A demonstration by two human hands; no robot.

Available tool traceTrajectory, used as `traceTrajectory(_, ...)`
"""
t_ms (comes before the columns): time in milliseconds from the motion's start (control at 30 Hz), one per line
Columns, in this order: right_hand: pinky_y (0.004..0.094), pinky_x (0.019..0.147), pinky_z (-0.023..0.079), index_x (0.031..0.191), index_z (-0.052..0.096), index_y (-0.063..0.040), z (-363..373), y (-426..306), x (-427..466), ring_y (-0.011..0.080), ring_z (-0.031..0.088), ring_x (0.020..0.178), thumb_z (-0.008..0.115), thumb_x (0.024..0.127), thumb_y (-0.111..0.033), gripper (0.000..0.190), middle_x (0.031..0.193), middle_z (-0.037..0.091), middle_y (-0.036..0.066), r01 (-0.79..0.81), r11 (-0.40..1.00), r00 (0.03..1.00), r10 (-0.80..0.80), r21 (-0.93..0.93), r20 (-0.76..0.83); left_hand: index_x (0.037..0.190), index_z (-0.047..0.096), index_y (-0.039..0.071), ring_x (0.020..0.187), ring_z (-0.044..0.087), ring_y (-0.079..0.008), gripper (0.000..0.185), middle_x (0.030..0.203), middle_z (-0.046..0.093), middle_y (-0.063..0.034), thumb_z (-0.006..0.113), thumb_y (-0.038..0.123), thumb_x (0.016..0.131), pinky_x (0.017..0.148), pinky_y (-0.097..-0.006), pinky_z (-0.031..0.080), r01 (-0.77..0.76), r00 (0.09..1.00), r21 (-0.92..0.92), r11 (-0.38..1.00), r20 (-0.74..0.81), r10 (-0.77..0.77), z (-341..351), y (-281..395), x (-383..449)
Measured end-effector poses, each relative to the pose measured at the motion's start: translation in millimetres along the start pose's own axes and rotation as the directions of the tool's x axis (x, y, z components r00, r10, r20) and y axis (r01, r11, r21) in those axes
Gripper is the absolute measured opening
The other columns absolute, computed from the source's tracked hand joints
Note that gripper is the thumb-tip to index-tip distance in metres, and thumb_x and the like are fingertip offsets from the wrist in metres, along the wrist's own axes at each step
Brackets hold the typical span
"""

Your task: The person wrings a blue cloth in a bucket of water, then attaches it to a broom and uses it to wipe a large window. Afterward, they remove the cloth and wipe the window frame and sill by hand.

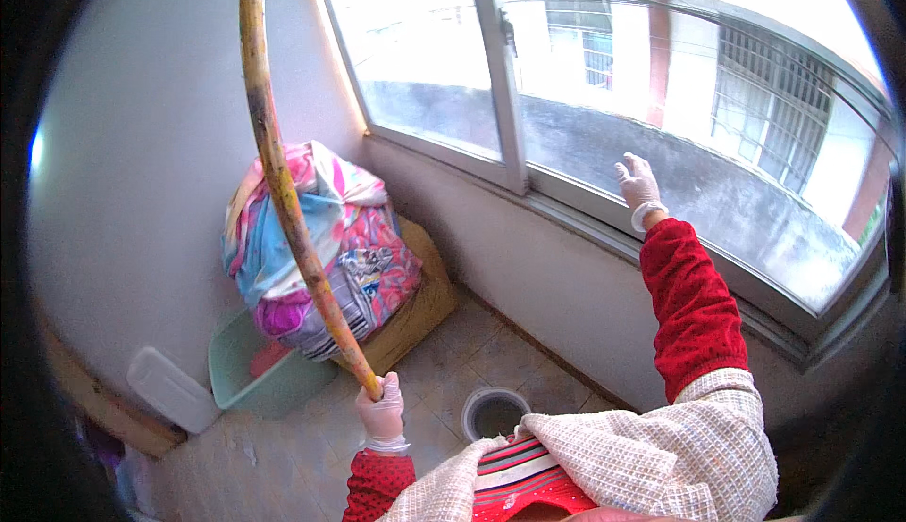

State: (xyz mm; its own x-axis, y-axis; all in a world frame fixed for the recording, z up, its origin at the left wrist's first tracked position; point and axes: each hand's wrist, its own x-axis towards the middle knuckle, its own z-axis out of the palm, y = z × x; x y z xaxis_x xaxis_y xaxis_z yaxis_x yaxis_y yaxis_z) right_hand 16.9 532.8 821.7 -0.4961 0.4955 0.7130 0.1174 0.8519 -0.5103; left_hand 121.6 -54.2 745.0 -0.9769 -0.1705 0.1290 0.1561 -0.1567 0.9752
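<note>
A thin translucent glove covers each of my hands. My left hand (382,416) grips the lower end of a long wooden pole (287,203), which rises past the top edge of the view. Its upper end is out of view. My right hand (638,186) is raised in front of the sliding window (679,161), fingers apart, holding nothing; whether it touches the glass I cannot tell. Behind the pole, a heap of colourful cloth (318,239) lies on a cardboard box (428,267) in the corner.
A pale green plastic tub (233,373) stands below the cloth, with a white plastic lid or container (170,387) beside it against the wall. A round bucket (467,416) stands on the tiled floor near my body. The window's metal frame (587,203) runs along the right wall.
</note>
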Motion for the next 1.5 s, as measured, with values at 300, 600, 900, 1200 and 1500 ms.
traceTrajectory(300,0.0338,0.098,0.042,0.124,0.056,0.0,-60,-22,-43,0.0279,0.055,0.116,0.054,0.097,-0.034,0.044,0.124,0.059,0.018,-0.259,0.88,0.939,0.132,0.398,0.319,0.068,0.056,0.007,0.058,0.04,-0.0047,0.028,0.06,0.046,0.0065,0.076,0.02,0.084,0.053,-0.025,0.036,-0.065,0.951,0.229,0.971,0.308,-0.009,61,-27,1)
traceTrajectory(600,0.0323,0.109,0.033,0.143,0.035,-0.002,31,-39,-35,0.0267,0.041,0.134,0.055,0.097,-0.027,0.056,0.144,0.043,0.018,-0.249,0.786,0.911,-0.009,0.567,0.413,0.068,0.054,0.007,0.057,0.039,-0.0034,0.028,0.06,0.045,0.0076,0.075,0.016,0.084,0.05,-0.0245,0.035,-0.226,0.909,0.358,0.906,0.412,0.064,75,-14,-29)
traceTrajectory(900,0.0353,0.116,0.022,0.145,0.024,0.003,186,-137,57,0.0345,0.026,0.14,0.053,0.094,-0.034,0.07,0.15,0.028,0.024,-0.002,0.975,0.942,-0.073,0.222,0.328,0.075,0.06,0.003,0.059,0.04,-0.0074,0.025,0.059,0.043,0.0009,0.075,0.021,0.082,0.053,-0.0286,0.04,-0.034,0.998,0.578,0.816,0.058,0.0,-6,-8,-30)
traceTrajectory(1200,0.0357,0.118,0.015,0.149,0.01,0.002,246,-166,83,0.0327,0.013,0.145,0.05,0.093,-0.046,0.084,0.156,0.013,0.022,-0.148,0.987,0.968,0.13,0.068,0.215,0.074,0.058,0.002,0.057,0.041,-0.0094,0.023,0.059,0.047,-0.0017,0.076,0.016,0.079,0.053,-0.031,0.041,0.096,0.99,0.611,0.786,-0.137,-0.014,-59,-11,-26)
traceTrajectory(1500,0.0362,0.117,0.015,0.15,0.012,0.0,226,-176,116,0.0321,0.013,0.145,0.053,0.094,-0.047,0.084,0.156,0.016,0.021,-0.333,0.836,0.815,0.024,0.436,0.579,0.067,0.053,0.005,0.053,0.04,-0.0108,0.03,0.057,0.044,0.0003,0.075,0.021,0.082,0.051,-0.032,0.038,-0.052,0.993,0.64,0.767,-0.046,0.106,-43,-25,1)
